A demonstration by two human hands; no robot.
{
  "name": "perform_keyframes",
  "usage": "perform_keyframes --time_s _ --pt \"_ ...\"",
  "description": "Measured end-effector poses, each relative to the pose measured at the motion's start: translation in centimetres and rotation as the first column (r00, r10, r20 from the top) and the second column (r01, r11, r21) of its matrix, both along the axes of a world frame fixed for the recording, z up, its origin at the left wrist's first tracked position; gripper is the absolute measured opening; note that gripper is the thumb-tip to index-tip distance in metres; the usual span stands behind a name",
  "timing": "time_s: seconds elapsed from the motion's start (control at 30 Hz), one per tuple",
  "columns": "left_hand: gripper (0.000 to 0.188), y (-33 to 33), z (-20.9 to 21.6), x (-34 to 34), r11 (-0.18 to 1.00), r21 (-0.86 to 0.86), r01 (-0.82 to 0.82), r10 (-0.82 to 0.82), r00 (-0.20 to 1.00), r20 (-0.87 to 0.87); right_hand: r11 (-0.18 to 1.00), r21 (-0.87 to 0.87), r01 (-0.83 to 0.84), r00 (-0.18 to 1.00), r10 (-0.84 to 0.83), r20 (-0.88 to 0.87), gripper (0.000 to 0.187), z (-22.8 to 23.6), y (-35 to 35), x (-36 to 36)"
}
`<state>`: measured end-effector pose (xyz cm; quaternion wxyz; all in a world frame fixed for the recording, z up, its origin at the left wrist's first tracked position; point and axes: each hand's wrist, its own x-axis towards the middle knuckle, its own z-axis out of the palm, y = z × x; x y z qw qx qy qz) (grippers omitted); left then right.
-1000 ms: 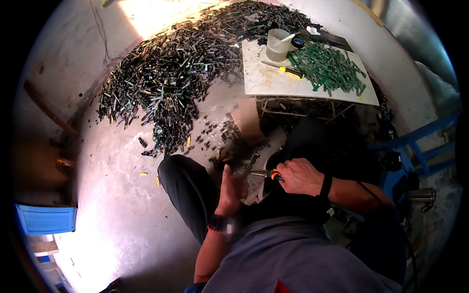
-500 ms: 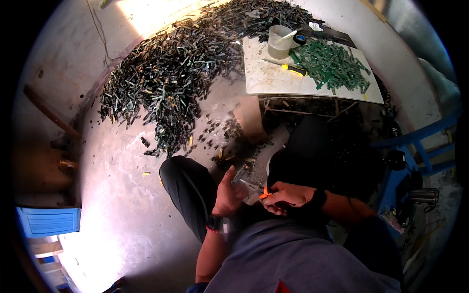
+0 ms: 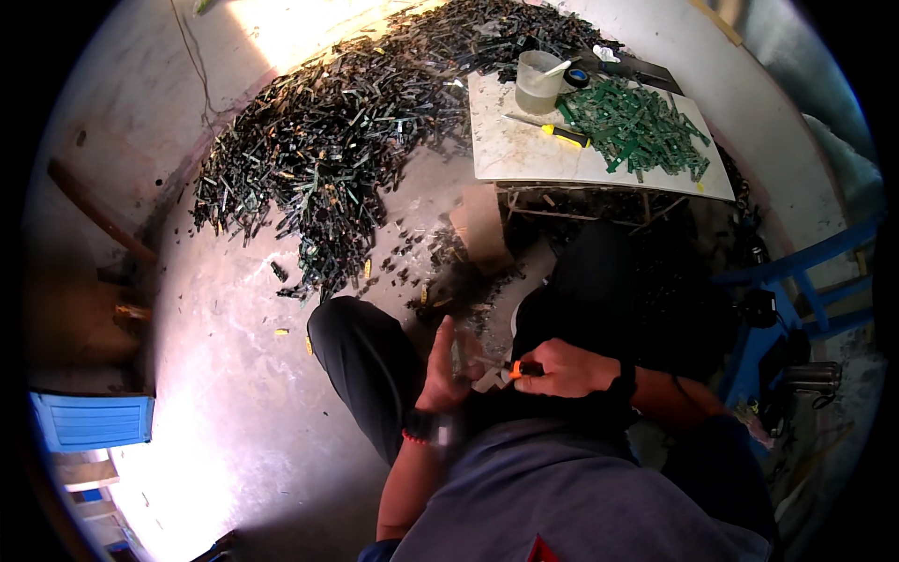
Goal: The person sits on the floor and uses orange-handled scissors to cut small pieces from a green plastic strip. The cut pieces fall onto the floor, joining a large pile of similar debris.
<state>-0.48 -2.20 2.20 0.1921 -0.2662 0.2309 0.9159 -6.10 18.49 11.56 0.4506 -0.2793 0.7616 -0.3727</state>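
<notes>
Low over my lap, my left hand (image 3: pixel 442 373) grips a thin greyish strip (image 3: pixel 459 357), smeared by motion; its kind I cannot make out. My right hand (image 3: pixel 565 369) is closed round the orange-and-black handle of a screwdriver (image 3: pixel 517 370). Its shaft points left at the strip, and the tip is blurred. Whether tip and strip touch cannot be seen. Ahead to the right, a white board table (image 3: pixel 496 155) carries a heap of green circuit board strips (image 3: pixel 637 126) and a yellow-and-black screwdriver (image 3: pixel 562 134).
A large pile of dark strips (image 3: pixel 318 155) spreads over the floor ahead. On the table stand a cloudy plastic cup (image 3: pixel 537 84) and a roll of dark tape (image 3: pixel 577 78). A cardboard piece (image 3: pixel 480 228) leans near it. Blue chair (image 3: pixel 796 272) at right; blue stool (image 3: pixel 94 420) at left.
My right hand has turned palm down and shifted slightly right, showing more of the screwdriver's handle. My left hand stays nearly in place, with the strip tilted differently.
</notes>
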Motion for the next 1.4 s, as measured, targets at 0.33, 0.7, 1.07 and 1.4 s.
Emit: perform_keyframes --time_s 0.33,0.7,1.07,1.4 --pt "0.055 0.9 2.4 -0.4 0.951 -0.287 0.116 -0.104 0.993 0.059 0.967 0.156 0.201 0.741 -0.047 -0.669 0.026 -1.3 -0.7 -0.7" --pt "0.056 -0.2 2.8 -0.1 0.989 0.136 0.060 -0.054 0.998 -0.045 0.913 -0.132 0.387 0.462 -0.068 0.884 0.025 -2.1 -1.2 0.2" --pt "0.057 -0.3 1.2 -0.4 0.960 0.269 -0.081 0.080 0.997 0.018 0.921 -0.250 0.299 0.473 0.084 0.877 0.032 -3.1 -2.8 1.4" --pt "0.062 -0.7 -1.0 0.1 0.989 -0.144 0.036 -0.030 0.999 0.042 0.981 0.174 0.091 0.785 0.037 -0.618 0.023 0.4 -1.3 -2.0"
